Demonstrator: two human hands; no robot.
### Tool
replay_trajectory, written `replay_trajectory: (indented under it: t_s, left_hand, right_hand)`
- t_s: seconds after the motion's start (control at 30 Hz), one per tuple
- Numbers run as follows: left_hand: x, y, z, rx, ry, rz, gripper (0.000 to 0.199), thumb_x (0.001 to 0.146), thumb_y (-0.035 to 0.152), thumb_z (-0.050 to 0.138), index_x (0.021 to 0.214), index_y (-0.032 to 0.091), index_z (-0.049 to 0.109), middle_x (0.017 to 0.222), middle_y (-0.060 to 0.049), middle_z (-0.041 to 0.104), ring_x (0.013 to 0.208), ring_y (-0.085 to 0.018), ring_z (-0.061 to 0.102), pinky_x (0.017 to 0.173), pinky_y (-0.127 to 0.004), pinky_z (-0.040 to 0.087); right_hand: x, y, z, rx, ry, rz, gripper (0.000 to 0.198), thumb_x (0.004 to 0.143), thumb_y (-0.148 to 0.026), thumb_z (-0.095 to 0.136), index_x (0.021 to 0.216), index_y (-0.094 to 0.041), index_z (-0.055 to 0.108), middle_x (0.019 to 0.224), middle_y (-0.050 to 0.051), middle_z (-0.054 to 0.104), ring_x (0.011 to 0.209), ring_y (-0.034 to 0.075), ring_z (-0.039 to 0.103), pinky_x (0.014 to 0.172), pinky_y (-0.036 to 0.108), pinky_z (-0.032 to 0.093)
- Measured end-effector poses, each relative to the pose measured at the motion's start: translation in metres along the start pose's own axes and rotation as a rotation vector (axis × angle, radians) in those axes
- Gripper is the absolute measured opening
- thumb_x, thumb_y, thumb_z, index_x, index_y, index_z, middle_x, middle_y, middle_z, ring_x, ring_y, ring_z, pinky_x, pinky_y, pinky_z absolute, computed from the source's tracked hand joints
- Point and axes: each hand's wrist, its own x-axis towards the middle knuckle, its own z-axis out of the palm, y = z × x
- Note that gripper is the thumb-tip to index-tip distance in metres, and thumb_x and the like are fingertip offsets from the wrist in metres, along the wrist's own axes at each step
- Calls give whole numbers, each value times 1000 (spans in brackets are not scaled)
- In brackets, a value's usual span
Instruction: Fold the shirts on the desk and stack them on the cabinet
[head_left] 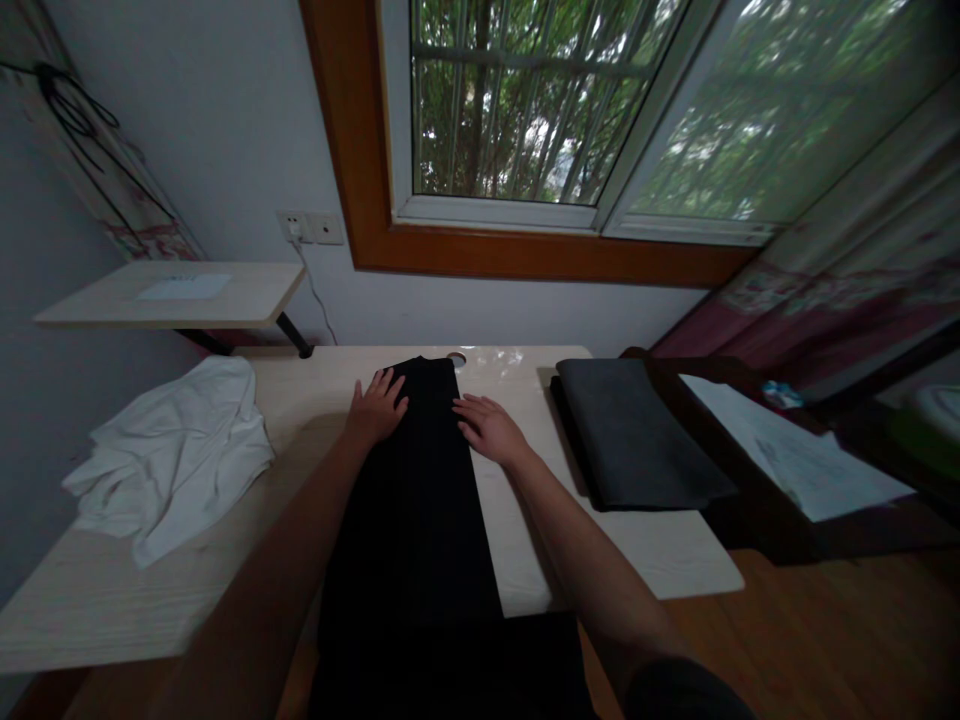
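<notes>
A long black garment (424,500), folded into a narrow strip, lies lengthwise on the pale wooden desk (517,570). Its kind I cannot make out. My left hand (377,408) rests flat on its left edge near the far end, fingers stretched out. Across from it, my right hand (491,428) lies with fingers extended, the tips touching the right edge of the cloth. Neither hand grips anything. The near end of the garment runs down to the desk's front edge, where it merges with dark cloth below.
A crumpled white cloth (176,455) lies at the left, by a raised shelf (172,300). Folded dark grey fabric (637,435) sits at the right. Beyond it, a dark wooden surface holds a paper sheet (795,455). The wall and window (525,110) stand behind the desk.
</notes>
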Motion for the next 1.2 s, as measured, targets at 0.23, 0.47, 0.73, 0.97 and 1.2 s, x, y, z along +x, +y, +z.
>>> replay_trajectory:
  t_s: [0.23, 0.47, 0.73, 0.97, 1.2]
  left_hand:
    - [-1, 2, -3, -10, 4, -8, 60, 102, 48, 27, 156, 25, 36, 168, -8, 25, 156, -27, 19, 123, -61, 12]
    - [0, 2, -4, -22, -7, -20, 59, 102, 47, 29, 156, 27, 37, 167, -8, 25, 156, -28, 19, 123, -63, 12]
    - [0, 4, -5, -13, -14, -21, 60, 102, 47, 29, 156, 25, 36, 167, -9, 25, 156, -28, 19, 123, -63, 12]
    - [-1, 3, -5, -13, 6, -9, 59, 102, 47, 29, 156, 25, 37, 167, -9, 26, 155, -27, 20, 123, -62, 13]
    - [-2, 2, -5, -21, 9, -10, 59, 102, 48, 29, 156, 25, 37, 167, -8, 26, 156, -27, 19, 123, -61, 12]
  right_hand:
    - [0, -1, -2, 24, 40, -22, 35, 96, -25, 55, 127, -25, 70, 134, 4, 68, 132, 25, 58, 114, 47, 45]
    - [0, -3, -4, 23, 23, 3, 36, 96, -25, 54, 128, -26, 70, 136, 3, 67, 133, 25, 57, 114, 48, 44]
    - [0, -2, -3, 27, 23, -8, 35, 96, -25, 55, 127, -25, 70, 135, 3, 67, 132, 24, 57, 114, 47, 44]
    - [0, -3, -4, 30, 35, -13, 35, 96, -24, 54, 127, -25, 70, 135, 3, 67, 132, 25, 57, 114, 47, 45]
    - [-1, -3, -3, 34, 37, -9, 36, 95, -24, 54, 128, -26, 70, 135, 3, 68, 132, 25, 57, 115, 48, 44]
